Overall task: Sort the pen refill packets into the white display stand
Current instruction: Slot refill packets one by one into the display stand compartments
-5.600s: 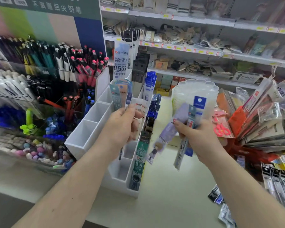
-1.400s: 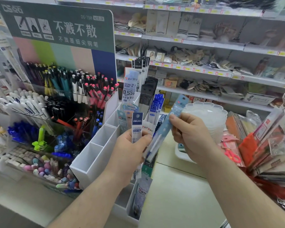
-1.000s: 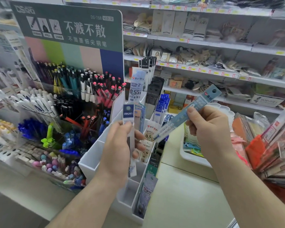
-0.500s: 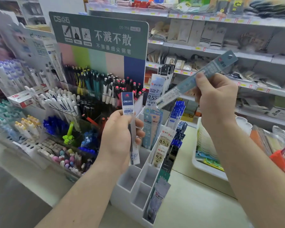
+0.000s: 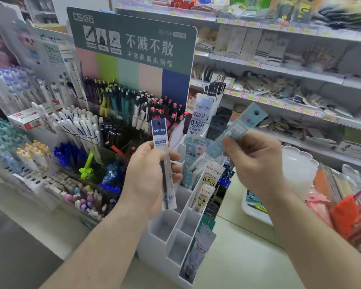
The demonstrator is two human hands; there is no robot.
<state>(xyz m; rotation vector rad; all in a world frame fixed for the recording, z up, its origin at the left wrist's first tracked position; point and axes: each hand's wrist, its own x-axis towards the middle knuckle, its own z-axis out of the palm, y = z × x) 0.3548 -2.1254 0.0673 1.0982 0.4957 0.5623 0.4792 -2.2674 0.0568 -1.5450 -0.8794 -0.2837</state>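
My left hand (image 5: 148, 180) grips a blue-topped refill packet (image 5: 159, 132) upright, just left of the white display stand (image 5: 171, 236). My right hand (image 5: 256, 163) pinches a grey-blue refill packet (image 5: 238, 128), tilted with its top up and to the right, above the stand's middle compartments. Several refill packets (image 5: 206, 184) stand in the stand's rear and right compartments. The front compartments on the left side hold nothing I can see.
A tiered pen display (image 5: 104, 126) with a green sign (image 5: 133, 38) stands to the left of the stand. A white tray (image 5: 256, 211) and a stack of white plates (image 5: 296, 170) sit to the right, next to hanging packets (image 5: 346, 205). Store shelves (image 5: 279, 76) run behind.
My right hand has brought the grey-blue packet down toward the stand. Over the earlier frames the view rose and shifted left, and my left hand's bundle went down to one packet.
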